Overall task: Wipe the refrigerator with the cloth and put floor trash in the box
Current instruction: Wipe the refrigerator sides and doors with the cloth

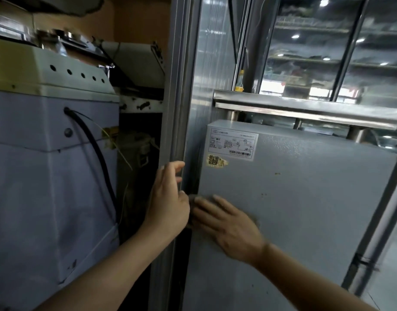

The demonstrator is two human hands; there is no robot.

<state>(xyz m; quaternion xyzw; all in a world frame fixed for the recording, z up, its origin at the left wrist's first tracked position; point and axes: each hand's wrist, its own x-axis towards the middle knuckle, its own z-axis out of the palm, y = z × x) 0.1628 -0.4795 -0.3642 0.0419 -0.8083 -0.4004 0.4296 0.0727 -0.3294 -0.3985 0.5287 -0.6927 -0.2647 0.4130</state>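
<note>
Cramped kitchen space fills the view, with a tall metal upright (177,108) running down the middle and glass-fronted shelving (316,48) reflecting ceiling lights at the upper right. Below that glass, a steel rail (305,106) crosses above the grey side panel of the refrigerator (305,187). Near the panel's upper left corner sit a white label (232,143) with a barcode and, just under it, a torn yellowish QR sticker (216,160).

A person's right hand (229,227) lies flat against the panel near its left edge, fingers straight and spread, pressing a brownish cloth (255,221) to the metal; only a blurred fringe of the cloth shows around the fingers and beyond the knuckles. The grip here is a flat press, not a clench.

The left hand (168,198) is just beside it, at the gap between the upright and the refrigerator's left edge, fingers loosely bent and released, holding nothing; its fingertips are close to the upright.

To the left stands a pale machine (47,164) with a cream top housing and a black cable (96,153) hanging down its face.
</note>
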